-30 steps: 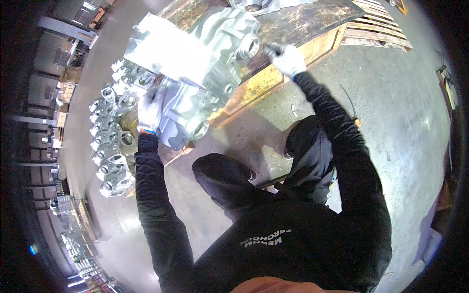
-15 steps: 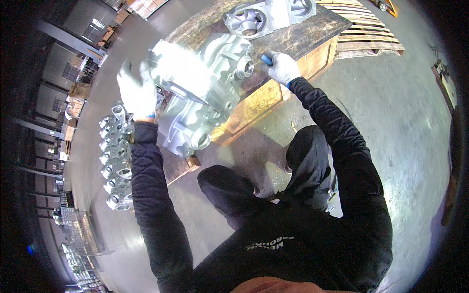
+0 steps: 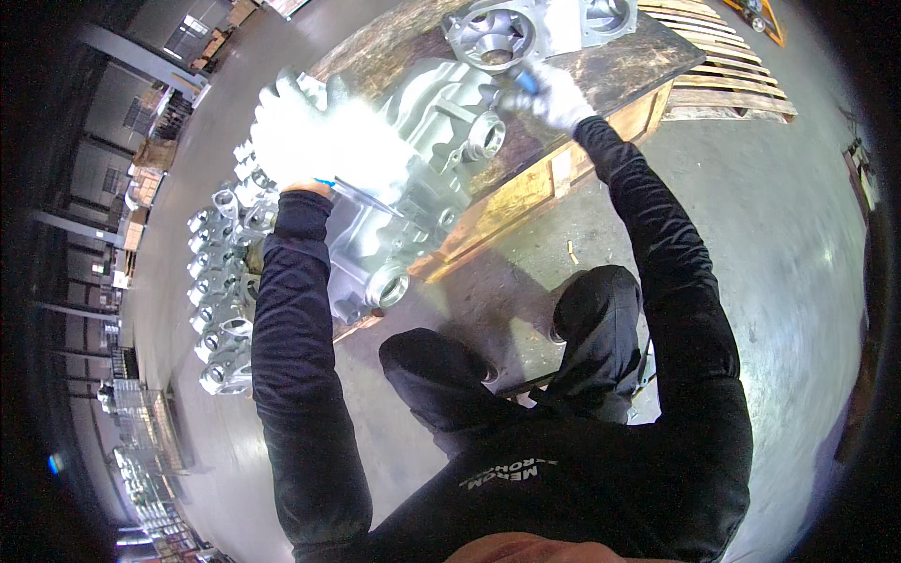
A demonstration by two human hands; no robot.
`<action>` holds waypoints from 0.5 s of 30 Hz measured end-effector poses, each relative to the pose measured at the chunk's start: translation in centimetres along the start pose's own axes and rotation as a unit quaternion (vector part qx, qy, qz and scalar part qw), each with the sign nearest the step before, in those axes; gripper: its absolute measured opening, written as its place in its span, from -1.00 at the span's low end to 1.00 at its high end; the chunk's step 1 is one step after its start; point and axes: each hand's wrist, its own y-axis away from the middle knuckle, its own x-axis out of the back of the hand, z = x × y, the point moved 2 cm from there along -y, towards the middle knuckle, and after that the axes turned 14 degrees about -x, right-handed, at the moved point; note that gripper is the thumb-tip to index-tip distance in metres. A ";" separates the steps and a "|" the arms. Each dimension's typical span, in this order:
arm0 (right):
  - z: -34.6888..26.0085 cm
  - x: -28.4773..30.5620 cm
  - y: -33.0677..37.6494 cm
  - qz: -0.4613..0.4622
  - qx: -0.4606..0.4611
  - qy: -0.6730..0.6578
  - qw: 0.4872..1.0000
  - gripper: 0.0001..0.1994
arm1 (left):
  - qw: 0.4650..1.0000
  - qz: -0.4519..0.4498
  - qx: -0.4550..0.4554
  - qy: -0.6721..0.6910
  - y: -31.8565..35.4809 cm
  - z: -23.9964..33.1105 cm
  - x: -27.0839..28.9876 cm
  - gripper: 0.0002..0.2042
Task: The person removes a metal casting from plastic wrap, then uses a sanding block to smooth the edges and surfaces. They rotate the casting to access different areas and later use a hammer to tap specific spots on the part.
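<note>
Bright cast-metal housing [image 3: 413, 188] with satin sheen, white knit cloth gloves on left hand [image 3: 291, 141] and right hand [image 3: 554, 94], rough stained wooden bench top [image 3: 610, 66], smooth dull concrete floor [image 3: 770, 235].

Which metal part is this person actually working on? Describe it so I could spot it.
Start at the worn wooden bench. The big silver casting hangs over its near edge, under the gloved left hand. Unlike the smaller castings rowed on the floor, it is bulkier.
</note>
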 end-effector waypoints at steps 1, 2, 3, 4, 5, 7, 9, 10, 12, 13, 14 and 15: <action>0.7 0.5 -0.3 0.050 -0.031 -0.016 0.998 -0.52 | 1.000 -0.005 0.001 -0.005 0.0 0.0 0.0 -0.36; 1.2 0.3 -0.9 0.045 -0.015 -0.043 0.998 -0.53 | 1.000 -0.010 0.001 -0.010 -0.1 0.1 0.0 -0.36; 1.8 0.2 -1.2 0.054 -0.045 -0.064 0.996 -0.54 | 1.000 -0.015 0.000 -0.014 -0.1 0.2 0.0 -0.36; 2.1 -0.5 -1.7 0.076 -0.079 -0.017 0.994 -0.57 | 1.000 -0.022 0.009 -0.008 -0.1 0.2 0.0 -0.35; 2.5 -1.1 -1.8 0.026 -0.116 -0.066 0.991 -0.57 | 1.000 -0.020 0.006 -0.006 -0.2 0.2 -0.1 -0.35; 2.7 -3.0 -1.6 -0.061 -0.207 -0.173 0.961 -0.57 | 1.000 -0.009 0.002 -0.004 -0.1 0.0 -0.4 -0.33; 1.7 -4.0 -0.8 0.025 -0.193 -0.153 0.969 -0.52 | 1.000 -0.011 -0.018 0.004 -0.2 -0.6 -1.0 -0.32; 1.0 -4.5 0.2 0.046 -0.206 -0.165 0.963 -0.50 | 0.999 0.005 -0.038 0.006 -0.3 -1.2 -1.4 -0.32; -0.7 -4.7 3.0 0.098 -0.235 -0.183 0.950 -0.50 | 0.998 0.005 -0.060 0.033 -0.7 -3.0 -2.5 -0.33; -1.6 -4.8 5.2 0.084 -0.259 -0.198 0.942 -0.51 | 0.996 0.016 -0.079 0.047 -0.7 -4.2 -3.0 -0.33; -2.8 -5.0 7.2 0.115 -0.240 -0.128 0.955 -0.56 | 0.993 0.008 -0.108 0.052 -0.8 -5.5 -3.4 -0.41; -3.3 -5.2 9.8 0.025 -0.292 -0.195 0.936 -0.58 | 0.984 0.047 -0.164 0.051 -0.9 -6.8 -3.7 -0.44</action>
